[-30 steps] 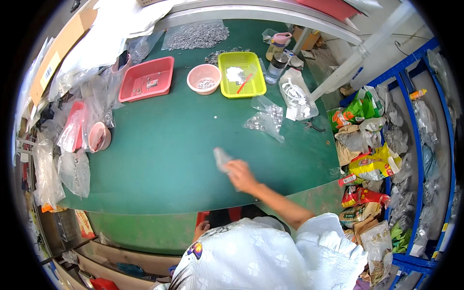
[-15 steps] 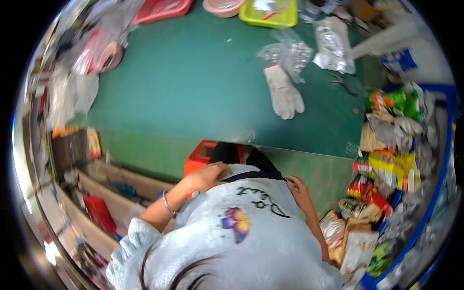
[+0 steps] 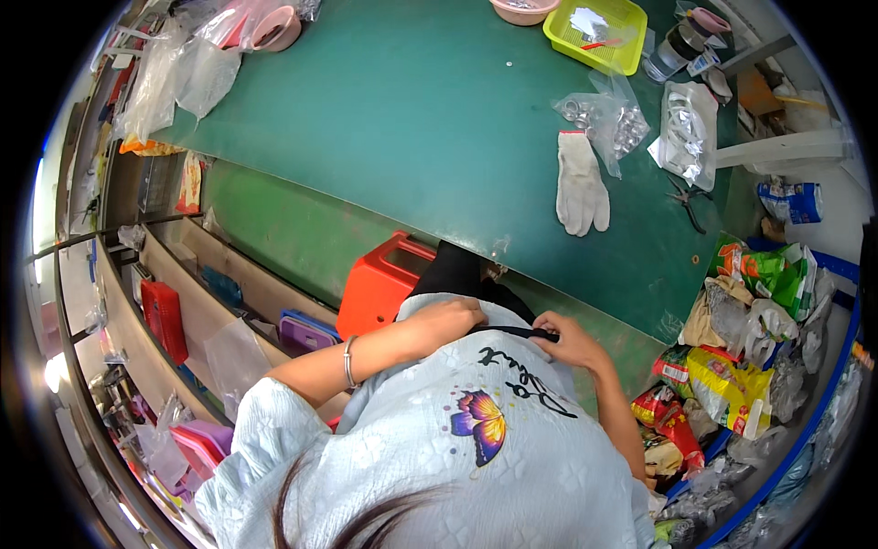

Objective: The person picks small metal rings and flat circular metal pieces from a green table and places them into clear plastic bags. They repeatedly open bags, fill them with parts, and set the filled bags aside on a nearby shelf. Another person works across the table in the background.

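Note:
Both my hands are at my waist, by the lower edge of my light-blue shirt (image 3: 421,439). A black band (image 3: 512,330) stretches between them across the cloth. My left hand (image 3: 448,325), with a bangle on its wrist, is closed at the band's left end; its fingertips are partly hidden. At the other end, my right hand (image 3: 569,342) pinches the band between thumb and fingers. Beyond them on the green table (image 3: 393,128) lies a pale work glove (image 3: 582,186), touched by neither hand.
A clear bag of metal rings (image 3: 626,128), a wrapped packet (image 3: 688,133) and pliers (image 3: 688,203) lie on the table's right. Farther back stands a yellow-green tray (image 3: 631,41). A red stool (image 3: 375,288) is by my legs, shelving (image 3: 210,274) left, a blue-framed bin (image 3: 805,403) right.
My right hand has moved inward from my side and now grips the black band. The view has turned left, so the table and its contents sit farther right.

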`<action>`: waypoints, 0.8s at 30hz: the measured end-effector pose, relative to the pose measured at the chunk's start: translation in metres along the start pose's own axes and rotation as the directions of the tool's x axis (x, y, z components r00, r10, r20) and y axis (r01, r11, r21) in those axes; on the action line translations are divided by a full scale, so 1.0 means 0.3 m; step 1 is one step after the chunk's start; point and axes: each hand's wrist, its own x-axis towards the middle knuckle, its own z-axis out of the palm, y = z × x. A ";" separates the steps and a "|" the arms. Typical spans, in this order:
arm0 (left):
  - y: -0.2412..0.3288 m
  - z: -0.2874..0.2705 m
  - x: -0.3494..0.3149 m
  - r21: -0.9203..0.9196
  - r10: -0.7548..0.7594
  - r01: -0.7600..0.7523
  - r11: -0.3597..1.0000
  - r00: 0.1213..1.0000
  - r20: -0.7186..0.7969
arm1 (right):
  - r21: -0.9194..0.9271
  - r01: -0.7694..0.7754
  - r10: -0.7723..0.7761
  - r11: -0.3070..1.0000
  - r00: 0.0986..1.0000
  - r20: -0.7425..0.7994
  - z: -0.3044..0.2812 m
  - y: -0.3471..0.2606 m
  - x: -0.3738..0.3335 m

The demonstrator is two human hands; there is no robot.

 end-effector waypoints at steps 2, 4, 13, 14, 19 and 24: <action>-0.004 -0.009 -0.016 -0.050 0.036 -0.037 0.998 0.999 -0.027 | 0.170 -0.154 0.154 0.973 0.988 0.015 -0.024 -0.018 -0.008; 0.018 -0.054 -0.057 -0.074 0.018 -0.022 0.997 0.999 -0.051 | 0.415 -0.035 0.096 0.909 0.987 -0.125 -0.026 -0.039 -0.025; 0.098 -0.064 -0.229 -0.020 -0.210 0.210 0.977 0.952 -0.222 | 0.674 0.066 0.102 0.735 0.973 -0.206 -0.019 -0.378 -0.096; 0.091 -0.061 -0.264 -0.113 -0.254 0.234 0.966 0.940 -0.226 | 0.687 0.051 0.103 0.725 0.978 -0.181 -0.019 -0.406 -0.108; 0.001 -0.060 -0.468 -0.451 -0.652 0.538 0.712 0.745 -0.141 | 0.661 0.075 0.052 0.747 0.984 -0.170 -0.018 -0.466 0.007; -0.088 0.165 -0.613 -0.836 -0.528 0.211 0.507 0.843 -0.107 | 0.578 -0.008 0.098 0.816 0.987 -0.125 0.062 -0.471 0.105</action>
